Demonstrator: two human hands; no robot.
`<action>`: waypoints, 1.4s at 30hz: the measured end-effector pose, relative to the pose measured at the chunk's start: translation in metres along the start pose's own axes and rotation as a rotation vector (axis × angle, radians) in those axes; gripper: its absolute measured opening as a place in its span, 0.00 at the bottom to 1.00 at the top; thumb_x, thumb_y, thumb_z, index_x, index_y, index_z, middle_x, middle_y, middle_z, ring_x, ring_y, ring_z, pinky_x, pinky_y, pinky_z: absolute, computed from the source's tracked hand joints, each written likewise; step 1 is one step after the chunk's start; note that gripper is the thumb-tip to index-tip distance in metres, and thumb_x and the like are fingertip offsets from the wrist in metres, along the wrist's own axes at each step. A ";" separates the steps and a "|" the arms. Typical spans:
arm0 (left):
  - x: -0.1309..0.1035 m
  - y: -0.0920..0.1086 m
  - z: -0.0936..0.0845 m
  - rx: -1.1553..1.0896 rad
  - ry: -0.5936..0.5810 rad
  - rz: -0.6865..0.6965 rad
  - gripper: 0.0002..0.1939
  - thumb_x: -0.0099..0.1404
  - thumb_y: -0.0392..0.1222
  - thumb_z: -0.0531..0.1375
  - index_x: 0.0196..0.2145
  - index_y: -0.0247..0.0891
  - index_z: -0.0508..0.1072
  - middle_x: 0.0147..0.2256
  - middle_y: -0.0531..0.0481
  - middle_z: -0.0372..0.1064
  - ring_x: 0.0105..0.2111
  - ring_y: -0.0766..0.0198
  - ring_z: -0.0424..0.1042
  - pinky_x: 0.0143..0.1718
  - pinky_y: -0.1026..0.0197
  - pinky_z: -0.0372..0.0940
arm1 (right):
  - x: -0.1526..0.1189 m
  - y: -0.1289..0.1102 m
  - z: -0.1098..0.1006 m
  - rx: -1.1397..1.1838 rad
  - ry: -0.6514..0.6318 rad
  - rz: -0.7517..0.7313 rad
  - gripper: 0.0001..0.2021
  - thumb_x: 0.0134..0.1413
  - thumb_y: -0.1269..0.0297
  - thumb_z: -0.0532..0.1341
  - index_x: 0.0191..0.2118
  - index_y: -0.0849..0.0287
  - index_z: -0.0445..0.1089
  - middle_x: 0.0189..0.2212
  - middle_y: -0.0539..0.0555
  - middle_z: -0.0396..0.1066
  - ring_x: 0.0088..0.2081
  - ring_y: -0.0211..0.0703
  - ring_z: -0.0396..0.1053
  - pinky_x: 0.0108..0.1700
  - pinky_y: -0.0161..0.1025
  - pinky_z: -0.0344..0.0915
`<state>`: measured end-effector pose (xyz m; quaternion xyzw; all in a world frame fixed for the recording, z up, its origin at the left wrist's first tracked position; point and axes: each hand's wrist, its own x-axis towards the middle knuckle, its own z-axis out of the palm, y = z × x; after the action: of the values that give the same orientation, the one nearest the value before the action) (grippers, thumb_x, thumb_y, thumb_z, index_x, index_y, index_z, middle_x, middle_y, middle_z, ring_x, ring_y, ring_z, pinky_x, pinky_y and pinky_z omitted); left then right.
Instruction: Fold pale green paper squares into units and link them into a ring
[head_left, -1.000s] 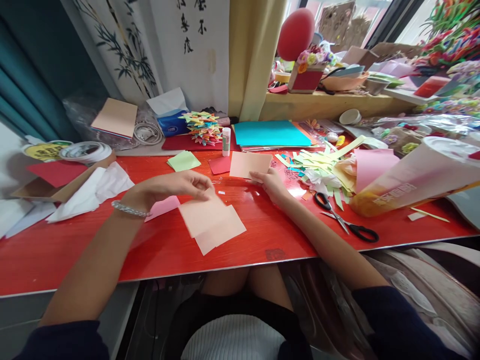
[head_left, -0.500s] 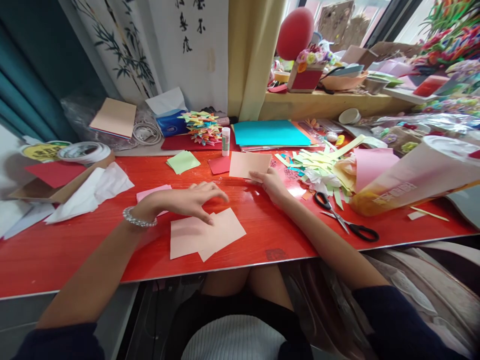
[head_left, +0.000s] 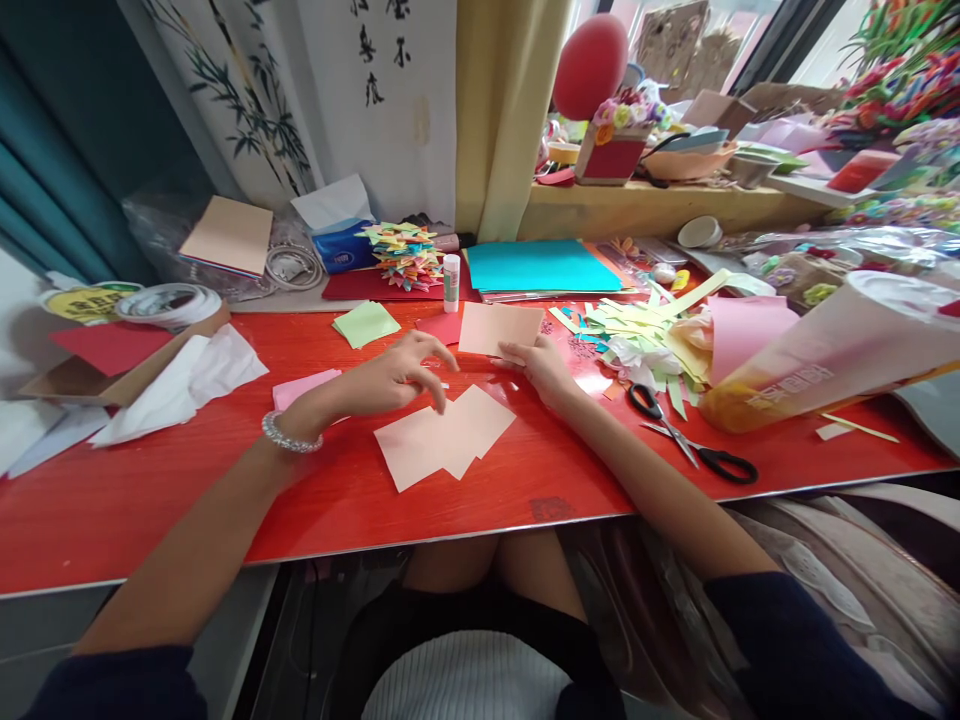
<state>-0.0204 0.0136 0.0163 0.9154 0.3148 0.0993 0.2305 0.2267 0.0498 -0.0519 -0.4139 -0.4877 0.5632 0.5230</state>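
Observation:
My right hand (head_left: 547,370) is closed on the lower right edge of a peach paper sheet (head_left: 499,328), thumb on top. My left hand (head_left: 405,375), with a beaded bracelet (head_left: 291,436) at the wrist, hovers with its fingers apart and holds nothing. Just below its fingertips, overlapping peach paper squares (head_left: 427,450) lie fanned on the red table (head_left: 315,515). Behind the wrist is a pink paper piece (head_left: 306,386), partly covered. A red paper square (head_left: 437,327) lies partly under the held sheet, and a stack of green squares (head_left: 367,324) sits farther left.
Black-handled scissors (head_left: 686,440) lie open on the right, beside paper scraps (head_left: 637,330) and a large tilted cup (head_left: 832,345). A glue stick (head_left: 451,283) stands at the back near a folded-paper piece (head_left: 405,256) and blue sheets (head_left: 541,267). A cardboard box (head_left: 75,382) stands left.
The fanned peach squares have shifted up and to the right and turned. My left hand has moved up and slightly right, away from them. My right hand keeps its sheet in place.

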 end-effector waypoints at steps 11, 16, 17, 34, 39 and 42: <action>0.013 -0.004 0.031 0.158 0.089 0.062 0.23 0.55 0.22 0.46 0.30 0.40 0.78 0.33 0.47 0.60 0.36 0.61 0.60 0.42 0.56 0.57 | -0.002 -0.001 0.001 -0.009 -0.009 0.013 0.17 0.43 0.66 0.65 0.43 0.62 0.70 0.44 0.59 0.74 0.46 0.50 0.73 0.47 0.44 0.73; 0.017 0.008 0.047 0.226 0.118 0.054 0.22 0.63 0.27 0.46 0.44 0.42 0.74 0.37 0.45 0.61 0.40 0.58 0.60 0.43 0.53 0.58 | -0.002 -0.001 0.002 -0.015 -0.002 0.004 0.16 0.44 0.65 0.66 0.42 0.63 0.71 0.43 0.59 0.75 0.44 0.49 0.74 0.46 0.44 0.73; 0.018 0.009 0.048 0.223 0.137 0.042 0.20 0.65 0.28 0.46 0.42 0.42 0.75 0.37 0.45 0.61 0.41 0.58 0.60 0.45 0.53 0.58 | -0.003 -0.002 0.003 -0.018 0.002 0.002 0.16 0.44 0.64 0.66 0.42 0.63 0.71 0.43 0.59 0.75 0.44 0.49 0.74 0.47 0.44 0.73; 0.015 -0.010 0.020 -0.563 0.343 -0.509 0.23 0.55 0.46 0.63 0.46 0.36 0.64 0.27 0.53 0.68 0.29 0.63 0.68 0.34 0.59 0.60 | -0.009 -0.015 0.006 0.069 -0.008 -0.054 0.14 0.50 0.63 0.64 0.44 0.61 0.70 0.48 0.60 0.72 0.46 0.48 0.72 0.51 0.45 0.73; 0.016 0.005 0.032 -0.121 0.359 -0.550 0.26 0.57 0.53 0.61 0.49 0.36 0.64 0.43 0.42 0.68 0.44 0.52 0.67 0.43 0.53 0.59 | -0.015 -0.026 0.011 0.063 -0.131 -0.063 0.17 0.51 0.62 0.64 0.48 0.59 0.69 0.50 0.59 0.71 0.50 0.51 0.70 0.50 0.47 0.73; 0.017 0.020 0.029 -0.338 0.579 -0.419 0.23 0.63 0.54 0.56 0.51 0.39 0.64 0.48 0.44 0.66 0.43 0.59 0.68 0.42 0.58 0.61 | -0.029 -0.031 0.030 -0.009 -0.314 0.033 0.18 0.53 0.58 0.63 0.49 0.59 0.69 0.50 0.59 0.71 0.50 0.51 0.70 0.49 0.47 0.72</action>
<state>0.0132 -0.0002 0.0019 0.7147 0.5259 0.3545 0.2949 0.2063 0.0173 -0.0174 -0.3310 -0.5591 0.6274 0.4293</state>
